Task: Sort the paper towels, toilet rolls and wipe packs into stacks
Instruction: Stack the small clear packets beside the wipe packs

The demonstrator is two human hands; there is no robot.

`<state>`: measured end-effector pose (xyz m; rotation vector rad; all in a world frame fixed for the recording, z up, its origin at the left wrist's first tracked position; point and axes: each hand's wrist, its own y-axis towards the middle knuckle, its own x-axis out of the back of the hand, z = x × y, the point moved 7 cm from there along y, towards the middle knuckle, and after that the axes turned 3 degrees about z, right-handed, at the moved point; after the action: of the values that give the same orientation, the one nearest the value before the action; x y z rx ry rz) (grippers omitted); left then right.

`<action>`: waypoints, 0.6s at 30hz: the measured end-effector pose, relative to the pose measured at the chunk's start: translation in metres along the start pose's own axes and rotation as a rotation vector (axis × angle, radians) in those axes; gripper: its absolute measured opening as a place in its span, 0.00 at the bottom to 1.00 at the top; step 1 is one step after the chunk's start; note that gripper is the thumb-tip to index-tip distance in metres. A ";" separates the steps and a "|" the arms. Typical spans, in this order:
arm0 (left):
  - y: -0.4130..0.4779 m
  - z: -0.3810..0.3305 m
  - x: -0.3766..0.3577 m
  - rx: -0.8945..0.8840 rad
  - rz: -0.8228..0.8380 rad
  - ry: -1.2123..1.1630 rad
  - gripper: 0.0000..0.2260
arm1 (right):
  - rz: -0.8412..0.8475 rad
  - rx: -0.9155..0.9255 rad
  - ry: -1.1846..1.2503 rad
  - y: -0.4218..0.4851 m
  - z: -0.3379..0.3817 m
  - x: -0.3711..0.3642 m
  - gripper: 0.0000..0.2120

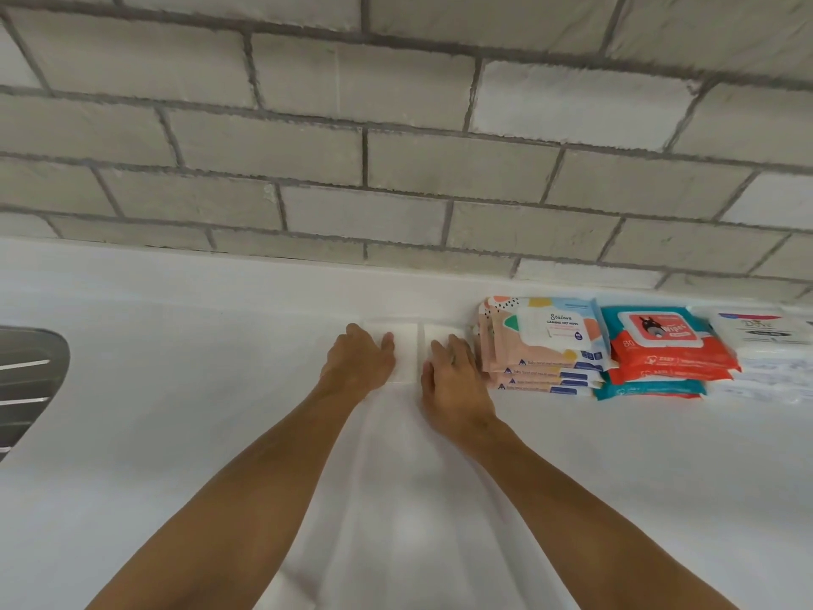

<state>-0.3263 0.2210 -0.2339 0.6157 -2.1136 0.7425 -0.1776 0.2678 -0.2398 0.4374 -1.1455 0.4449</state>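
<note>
Two white folded paper towel piles lie side by side on the white counter [176,433] near the wall. My left hand [358,361] rests flat on the left pile [404,352]. My right hand [453,380] lies on the right pile [442,333], fingers relaxed and close to the wipe packs. Right of it stand three stacks of wipe packs: a peach patterned stack [543,345], a red and teal stack [664,354] and a white stack [765,345]. No toilet rolls are in view.
A grey brick wall [396,147] runs along the back of the counter. The edge of a steel sink [26,376] shows at the far left. Bare counter lies between the sink and my arms, and in front of the wipe stacks.
</note>
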 end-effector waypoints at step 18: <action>-0.014 0.009 -0.008 -0.534 0.072 0.083 0.31 | 0.236 0.107 -0.018 -0.015 -0.009 0.001 0.24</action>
<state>-0.3177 0.2064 -0.2415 0.2139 -2.1401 0.2113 -0.1618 0.2602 -0.2434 0.4006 -1.1998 0.7117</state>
